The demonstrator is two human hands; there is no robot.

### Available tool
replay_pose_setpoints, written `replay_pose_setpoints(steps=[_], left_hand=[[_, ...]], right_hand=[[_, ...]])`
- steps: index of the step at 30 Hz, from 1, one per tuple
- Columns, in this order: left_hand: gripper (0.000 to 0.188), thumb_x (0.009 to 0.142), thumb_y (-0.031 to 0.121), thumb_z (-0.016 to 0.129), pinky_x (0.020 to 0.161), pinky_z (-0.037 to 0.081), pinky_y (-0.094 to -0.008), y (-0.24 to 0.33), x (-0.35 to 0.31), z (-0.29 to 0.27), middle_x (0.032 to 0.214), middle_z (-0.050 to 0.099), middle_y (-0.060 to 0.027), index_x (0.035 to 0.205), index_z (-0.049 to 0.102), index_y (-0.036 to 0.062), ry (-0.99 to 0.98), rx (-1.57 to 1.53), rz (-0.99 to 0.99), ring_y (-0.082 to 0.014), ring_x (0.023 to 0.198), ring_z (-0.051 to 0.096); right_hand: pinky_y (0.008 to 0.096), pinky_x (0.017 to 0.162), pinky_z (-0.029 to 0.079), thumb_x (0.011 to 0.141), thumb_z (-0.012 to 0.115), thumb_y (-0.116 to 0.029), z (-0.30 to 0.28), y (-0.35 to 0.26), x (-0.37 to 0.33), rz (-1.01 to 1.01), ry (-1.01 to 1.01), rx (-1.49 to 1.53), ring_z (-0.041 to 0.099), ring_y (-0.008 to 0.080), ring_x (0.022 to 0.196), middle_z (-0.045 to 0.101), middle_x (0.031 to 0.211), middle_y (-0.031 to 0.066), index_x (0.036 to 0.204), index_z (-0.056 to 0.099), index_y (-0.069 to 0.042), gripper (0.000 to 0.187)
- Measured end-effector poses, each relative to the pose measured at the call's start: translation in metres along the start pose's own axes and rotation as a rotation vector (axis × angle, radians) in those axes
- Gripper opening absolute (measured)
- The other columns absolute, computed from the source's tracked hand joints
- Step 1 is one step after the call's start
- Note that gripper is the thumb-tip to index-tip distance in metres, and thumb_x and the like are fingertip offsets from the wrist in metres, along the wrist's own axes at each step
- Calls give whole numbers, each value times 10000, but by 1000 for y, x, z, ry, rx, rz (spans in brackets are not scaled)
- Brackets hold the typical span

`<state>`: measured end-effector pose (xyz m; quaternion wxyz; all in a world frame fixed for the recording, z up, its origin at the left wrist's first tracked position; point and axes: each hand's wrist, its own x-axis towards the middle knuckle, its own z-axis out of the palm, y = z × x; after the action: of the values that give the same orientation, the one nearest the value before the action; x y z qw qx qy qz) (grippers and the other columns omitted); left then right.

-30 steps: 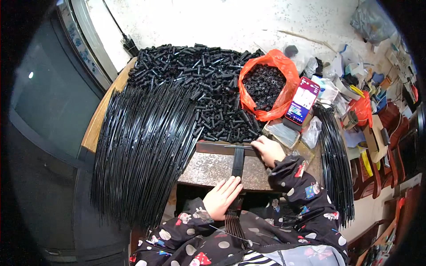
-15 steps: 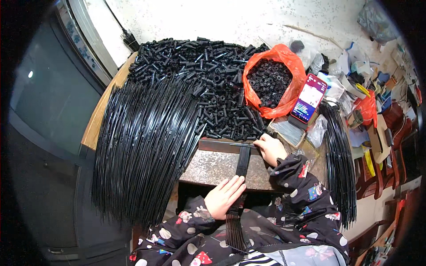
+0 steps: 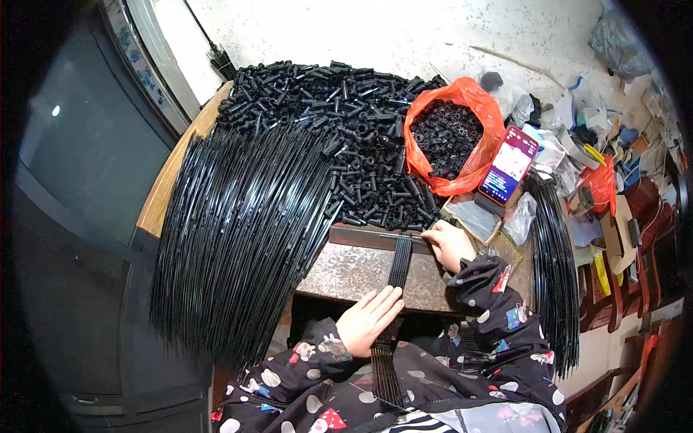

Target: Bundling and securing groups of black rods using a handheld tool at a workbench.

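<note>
A flat row of thin black rods point(image 3: 399, 263), like umbrella ribs, runs from the table's front part down over my lap. My left hand point(image 3: 367, 321) lies across them with its fingers stretched out and together, palm down. At the rods' far ends, my right hand point(image 3: 451, 245) is closed in a pinch on a thin metal rod point(image 3: 393, 235) lying crosswise over those ends. My right fingertips partly hide where the two meet. Just beyond runs a low dark bar point(image 3: 354, 234) along the work surface.
A large pile of black tubular parts point(image 3: 325, 94) covers the back. Many long black rods point(image 3: 238, 231) hang over the left edge, more point(image 3: 552, 274) at right. A red bag point(image 3: 487, 108) of small black parts, a phone point(image 3: 507, 166) and a box of thin pieces point(image 3: 473, 219) stand right.
The whole view has shifted slightly to the right. My right fingers have bent a little more at the rods' far ends; the left hand stays flat on the rods.
</note>
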<state>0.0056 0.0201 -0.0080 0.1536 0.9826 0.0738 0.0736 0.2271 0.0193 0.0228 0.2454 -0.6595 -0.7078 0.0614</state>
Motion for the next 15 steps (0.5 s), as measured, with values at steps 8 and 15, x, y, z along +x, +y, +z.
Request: replay_pose_setpoints(steps=[8,15], left_hand=[[734,529,320,572,868,216,-362,-1,2,1,1169,229,-206,1095,278,-43,20,10,9,-301,1086,243],[726,532,318,566,869,216,-357,-2,2,3,1171,226,-207,1094,279,-42,23,30,15,-300,1086,244]], right_hand=[[321,551,413,626,471,-52,-2,-2,0,-3,2,-25,501,259,601,481,700,90,760,542,-68,152],[298,551,405,606,497,-38,-4,-4,1,-6,-12,-28,494,248,616,473,680,91,757,538,-61,157]])
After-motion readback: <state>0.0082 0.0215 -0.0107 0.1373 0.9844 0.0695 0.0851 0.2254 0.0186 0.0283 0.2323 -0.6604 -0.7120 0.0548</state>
